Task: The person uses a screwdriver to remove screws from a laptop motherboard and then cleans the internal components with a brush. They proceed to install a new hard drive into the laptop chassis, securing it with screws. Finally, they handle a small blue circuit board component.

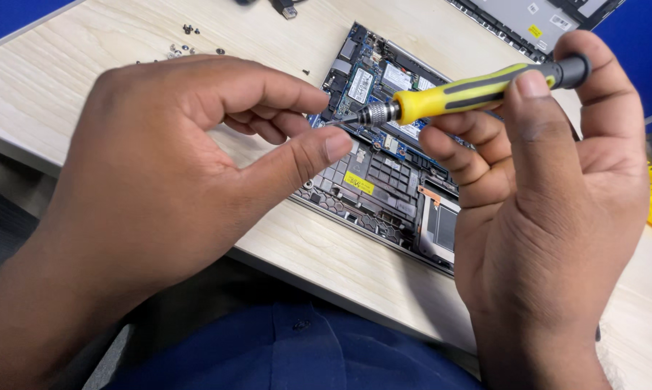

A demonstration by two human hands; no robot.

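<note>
Yellow and black, the screwdriver (477,88) sits in our right hand (557,202), fingers wrapped round its handle and the forefinger capping its grey end. Our left hand (174,173) pinches thumb and forefinger close together at the metal tip; whether anything lies between them we cannot tell. Below both hands lies the opened laptop base (383,180) on the pale wooden table (73,65), with small loose screws (185,49) near its far edge.

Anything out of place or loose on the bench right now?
Yes: small screws lie scattered loose on the table at the far left, with one stray near the opened laptop, not in any tray. No visible damage.
</note>
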